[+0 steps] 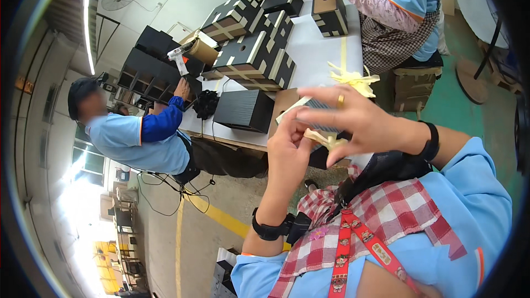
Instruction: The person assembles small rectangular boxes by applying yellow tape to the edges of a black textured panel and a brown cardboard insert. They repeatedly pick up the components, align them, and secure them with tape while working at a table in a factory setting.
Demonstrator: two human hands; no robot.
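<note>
My left hand (289,149) is raised in front of me, its thumb and fingers pinched on a crumpled strip of cream tape (326,139). Across from it, my right hand (367,121) is slightly blurred by motion, with its fingers and thumb spread around the strip. One right fingertip comes close to the left fingers; whether they touch is unclear. Behind both hands, a dark ribbed box (316,105) with a pale edge is partly hidden. A loose bunch of yellow tape strips (356,80) lies on the table just beyond my right hand.
Black boxes with tape patches (256,60) are stacked on the white table (317,55). A plain black box (243,109) stands near its edge, beside a black bundle (206,104). One co-worker (138,132) stands at left near a glue gun (179,58); another (397,16) sits at far right.
</note>
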